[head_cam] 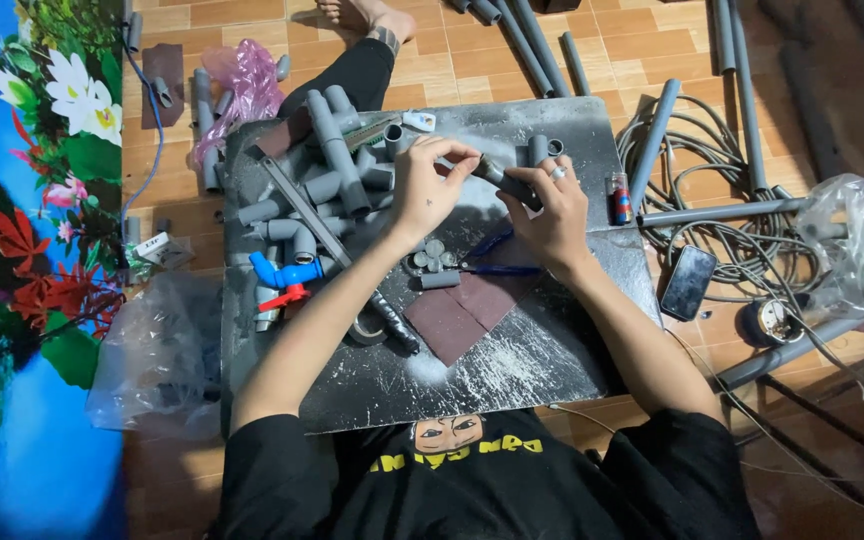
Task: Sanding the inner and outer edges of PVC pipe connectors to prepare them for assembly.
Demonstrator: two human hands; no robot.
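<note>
Head view | right hand clenches grey pipe piece steady | left hand pinches its 10 o'clock end | board beneath catches dust

Grey dusty board serves as the table, centre of frame, resting on an orange tiled floor. On the board: pile of grey pipe fittings upper left, blue valve w/ red handle at left, tape roll & dark sandpaper sheets in the middle, small red tube at right edge. On the floor: grey pipes along the top, coiled grey cable & phone at right, clear plastic bags at left, pink bag upper left.
</note>
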